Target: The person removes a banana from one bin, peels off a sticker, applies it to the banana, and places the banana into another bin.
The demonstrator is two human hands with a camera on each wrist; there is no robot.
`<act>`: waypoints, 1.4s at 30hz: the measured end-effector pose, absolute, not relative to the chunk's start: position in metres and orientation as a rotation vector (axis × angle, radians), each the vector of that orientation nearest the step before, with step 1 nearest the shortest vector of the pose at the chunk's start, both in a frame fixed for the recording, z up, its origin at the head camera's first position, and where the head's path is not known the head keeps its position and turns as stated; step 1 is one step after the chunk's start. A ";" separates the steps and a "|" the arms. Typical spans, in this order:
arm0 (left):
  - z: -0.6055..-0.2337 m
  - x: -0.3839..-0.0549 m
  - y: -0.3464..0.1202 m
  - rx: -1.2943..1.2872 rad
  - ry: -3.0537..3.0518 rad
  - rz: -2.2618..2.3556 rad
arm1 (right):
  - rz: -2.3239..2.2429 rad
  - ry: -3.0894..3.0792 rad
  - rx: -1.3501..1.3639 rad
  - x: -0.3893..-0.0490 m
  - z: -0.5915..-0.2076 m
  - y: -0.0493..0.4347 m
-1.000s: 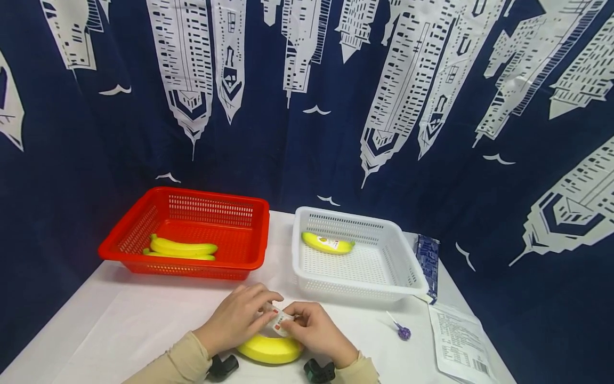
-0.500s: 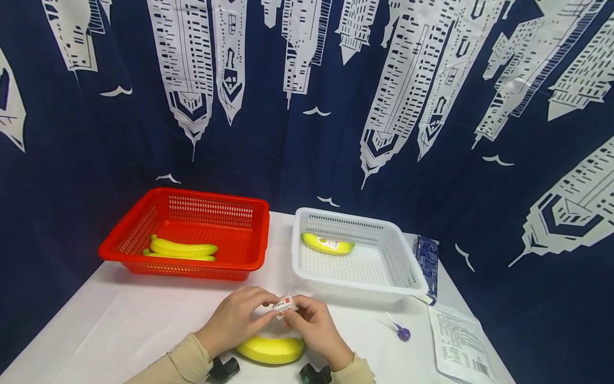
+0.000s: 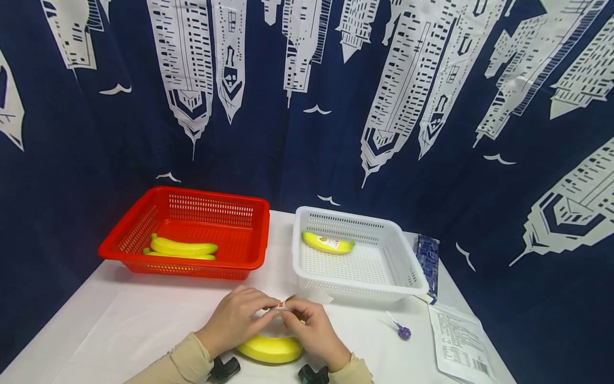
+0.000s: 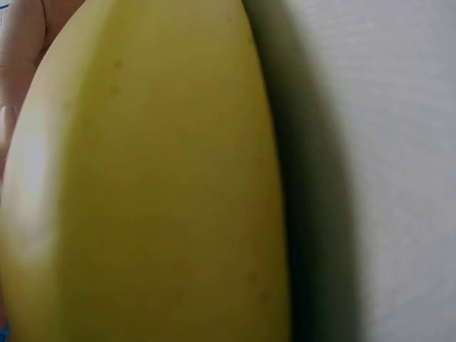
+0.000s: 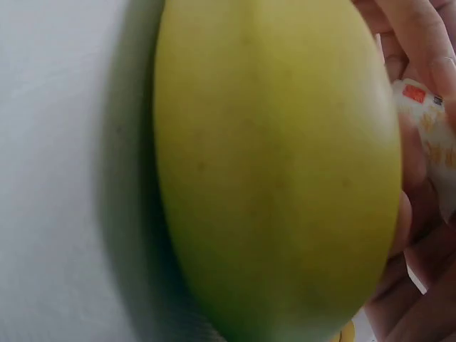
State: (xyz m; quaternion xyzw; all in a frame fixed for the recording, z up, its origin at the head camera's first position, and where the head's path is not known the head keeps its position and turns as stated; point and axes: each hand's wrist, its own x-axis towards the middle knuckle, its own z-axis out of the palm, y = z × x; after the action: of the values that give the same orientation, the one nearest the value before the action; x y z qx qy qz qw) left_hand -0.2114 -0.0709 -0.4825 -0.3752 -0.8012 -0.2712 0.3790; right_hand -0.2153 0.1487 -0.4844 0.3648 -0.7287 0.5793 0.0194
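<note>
In the head view, a small white label (image 3: 281, 305) with red print is held between both hands, mostly hidden by fingers. My left hand (image 3: 240, 316) pinches its left side with thumb and forefinger. On the other side my right hand (image 3: 313, 326) grips it with curled fingers. Part of the printed label (image 5: 429, 132) also shows among the right hand's fingers in the right wrist view. Under the hands lies a yellow banana (image 3: 271, 350) on the white table, touching neither hand as far as I can tell. This banana (image 4: 171, 171) fills much of the left wrist view.
A red basket (image 3: 259, 234) with two bananas (image 3: 182, 247) stands back left. A white basket (image 3: 408, 256) holds one labelled banana (image 3: 328, 243). To the right lie a purple lollipop (image 3: 404, 333), a printed white pouch (image 3: 458, 341) and a blue packet (image 3: 427, 266).
The label has turned between my fingers and now shows less of its face. A pale edge now sticks out behind my right hand. The banana and baskets stay put.
</note>
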 end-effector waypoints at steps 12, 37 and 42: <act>-0.481 -0.214 -0.072 -0.986 -1.961 -0.453 | 1.677 -2.337 1.099 -0.214 -0.487 0.146; -0.483 -0.216 -0.071 -0.992 -1.883 -0.384 | 1.761 -2.315 1.099 -0.209 -0.482 0.146; -0.482 -0.213 -0.069 -0.968 -1.943 -0.473 | 1.782 -2.304 1.102 -0.208 -0.480 0.146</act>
State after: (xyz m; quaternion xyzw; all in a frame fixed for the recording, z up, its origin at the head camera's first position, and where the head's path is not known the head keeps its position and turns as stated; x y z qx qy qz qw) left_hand -0.2133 -0.0692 -0.4816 -0.3905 -0.7836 -0.1908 0.4439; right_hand -0.2082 0.1457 -0.4801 0.3538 -0.7398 0.5722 0.0140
